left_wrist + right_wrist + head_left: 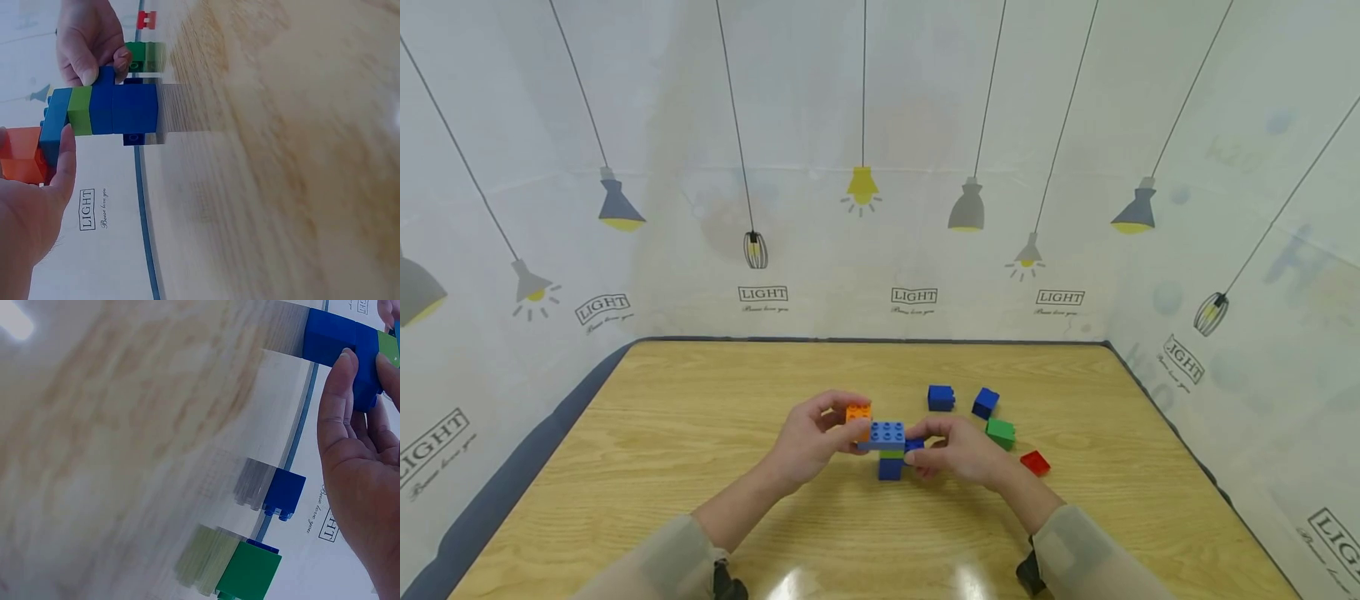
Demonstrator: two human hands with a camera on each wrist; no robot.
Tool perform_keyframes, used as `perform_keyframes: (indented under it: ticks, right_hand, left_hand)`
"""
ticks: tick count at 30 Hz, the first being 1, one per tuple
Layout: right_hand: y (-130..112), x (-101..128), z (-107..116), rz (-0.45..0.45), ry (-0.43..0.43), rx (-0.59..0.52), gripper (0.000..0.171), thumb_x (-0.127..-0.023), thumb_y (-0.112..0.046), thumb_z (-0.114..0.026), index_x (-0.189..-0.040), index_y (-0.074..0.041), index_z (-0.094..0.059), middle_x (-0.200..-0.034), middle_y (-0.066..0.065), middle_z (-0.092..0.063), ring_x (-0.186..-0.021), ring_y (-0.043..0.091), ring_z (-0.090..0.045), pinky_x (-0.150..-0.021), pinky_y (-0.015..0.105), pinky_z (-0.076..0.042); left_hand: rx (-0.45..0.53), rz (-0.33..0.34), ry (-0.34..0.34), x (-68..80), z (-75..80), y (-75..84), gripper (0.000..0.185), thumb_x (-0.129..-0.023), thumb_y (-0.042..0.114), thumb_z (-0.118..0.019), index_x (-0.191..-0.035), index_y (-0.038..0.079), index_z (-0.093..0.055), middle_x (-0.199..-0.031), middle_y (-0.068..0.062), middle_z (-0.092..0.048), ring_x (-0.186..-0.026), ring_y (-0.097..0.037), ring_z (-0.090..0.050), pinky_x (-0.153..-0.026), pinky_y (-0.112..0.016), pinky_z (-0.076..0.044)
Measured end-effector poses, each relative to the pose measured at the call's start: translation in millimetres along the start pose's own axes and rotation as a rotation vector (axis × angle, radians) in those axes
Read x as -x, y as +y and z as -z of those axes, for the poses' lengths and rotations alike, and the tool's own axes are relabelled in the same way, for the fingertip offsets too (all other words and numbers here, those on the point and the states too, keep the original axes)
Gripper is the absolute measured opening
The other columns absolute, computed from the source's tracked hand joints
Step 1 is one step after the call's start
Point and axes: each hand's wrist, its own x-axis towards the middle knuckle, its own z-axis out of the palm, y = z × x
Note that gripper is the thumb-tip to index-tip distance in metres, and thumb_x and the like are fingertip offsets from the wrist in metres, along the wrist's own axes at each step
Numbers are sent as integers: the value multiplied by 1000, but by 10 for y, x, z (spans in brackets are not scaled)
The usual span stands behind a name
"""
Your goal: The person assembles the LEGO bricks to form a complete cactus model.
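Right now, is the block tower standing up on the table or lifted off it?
Standing on it. The block tower rests with its bottom blue brick on the table, while the left hand and right hand hold it.

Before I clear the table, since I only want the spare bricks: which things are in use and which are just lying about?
In use:
- block stack, standing on the table, touched by both hands
- orange block, gripped by the left hand
- right hand, steadying the stack

Lying about:
- two blue blocks
- green block
- red block
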Motion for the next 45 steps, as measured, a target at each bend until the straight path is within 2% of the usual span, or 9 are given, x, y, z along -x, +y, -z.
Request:
perform_keyframes:
  ticks: [10,20,29,35,45]
  right_hand:
    - [-3,-2,10,1,-1,6,33,-92,-27,-77,-120,-12,-68,-109,13,-64,-82,26,-72,-79,43,-62]
    - [4,-12,7,12,-4,8,31,-92,-26,-77,-118,-12,-69,-112,13,-63,-82,26,-71,-79,43,-63]
    - [9,-24,5,19,-7,13,31,-92,-26,-77,-119,-12,-69,-112,13,-63,-82,27,-72,-78,44,-63]
    - [9,-24,13,10,-5,17,32,-92,-26,-77,-119,-13,-69,-111,13,-63,-82,26,-71,-78,43,-63]
    - [8,-25,8,-2,-8,9,32,-92,-27,-77,-119,-13,-69,-112,13,-63,-83,26,-71,-78,43,-62]
  left_hand:
    - [-14,-4,-7,-10,-4,23,31,-94,21,-75,-123,13,-67,-116,-14,-61,-99,-27,-66,-78,-44,-63]
    - [88,12,-35,0,-15,-10,34,-96,20,-73,-127,11,-63,-119,-15,-57,-101,-28,-68,-85,-51,-61]
    - [57,4,-6,-6,-24,-2,31,-94,19,-75,-122,9,-66,-113,-14,-61,-96,-26,-67,-81,-50,-62]
    - [48,8,-14,-6,-15,2,35,-94,18,-75,-125,5,-64,-113,-15,-61,-96,-25,-66,-80,-48,-62]
    - [36,15,-28,-6,2,16,36,-94,19,-75,-126,5,-63,-113,-14,-61,-97,-24,-66,-81,-46,-62]
